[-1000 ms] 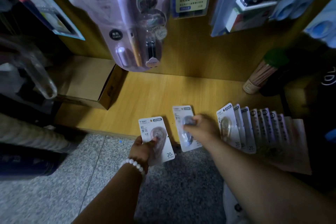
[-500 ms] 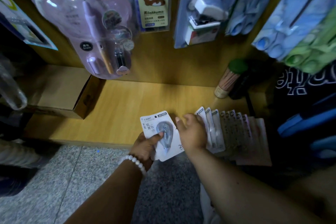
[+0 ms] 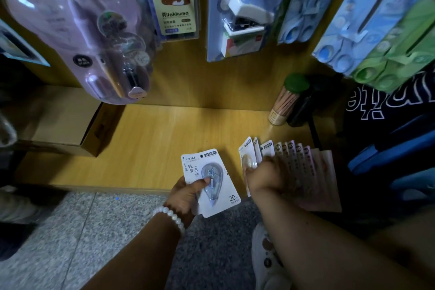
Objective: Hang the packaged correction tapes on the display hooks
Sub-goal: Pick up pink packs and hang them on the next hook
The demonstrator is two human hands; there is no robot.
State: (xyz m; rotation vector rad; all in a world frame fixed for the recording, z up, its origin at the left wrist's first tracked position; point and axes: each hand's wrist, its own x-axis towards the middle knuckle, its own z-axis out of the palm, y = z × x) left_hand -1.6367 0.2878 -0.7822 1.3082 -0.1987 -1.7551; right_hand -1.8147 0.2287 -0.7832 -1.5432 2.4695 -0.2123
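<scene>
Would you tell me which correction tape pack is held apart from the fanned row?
The blue pack gripped by the left hand; the others lie overlapped on the shelf.

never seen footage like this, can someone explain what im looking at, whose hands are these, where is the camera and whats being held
There is no machine: a person wears a camera on the head, looking down at their own two hands. The left hand, with a bead bracelet, holds packaged correction tapes. The right hand grips the front card of a fanned row of packs lying on the wooden shelf. A cardboard box sits at the left, and a green-capped tube stands behind. Stationery packs hang above.
</scene>
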